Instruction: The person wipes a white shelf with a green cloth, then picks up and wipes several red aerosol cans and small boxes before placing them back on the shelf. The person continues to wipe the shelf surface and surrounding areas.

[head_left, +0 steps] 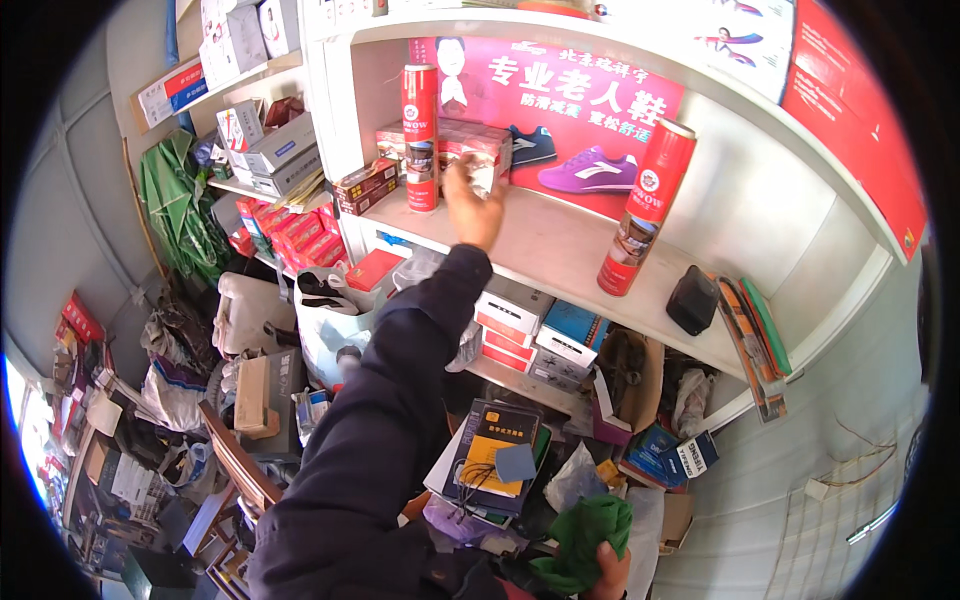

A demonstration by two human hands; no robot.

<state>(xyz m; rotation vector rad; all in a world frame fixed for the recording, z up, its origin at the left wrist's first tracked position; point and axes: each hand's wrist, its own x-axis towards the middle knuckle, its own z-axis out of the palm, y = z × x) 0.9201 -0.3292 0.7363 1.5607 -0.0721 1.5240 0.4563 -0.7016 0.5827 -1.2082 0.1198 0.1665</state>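
While the left hand [475, 212] hides part of the reddish boxes [472, 134] on the far shelf [545, 225], I cannot tell whether its fingers pinch; near right, the cut-off right hand [610, 574] clutches crumpled green cloth [588, 535].

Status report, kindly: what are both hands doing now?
Left hand at small boxes, grip unclear. Right hand holding green cloth. One red can close beside left hand.

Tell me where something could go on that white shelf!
There's bare white shelf between the left hand and the right red can. A smaller bare patch lies between that can and the black object. The left end is crowded: the left red can stands among small boxes.
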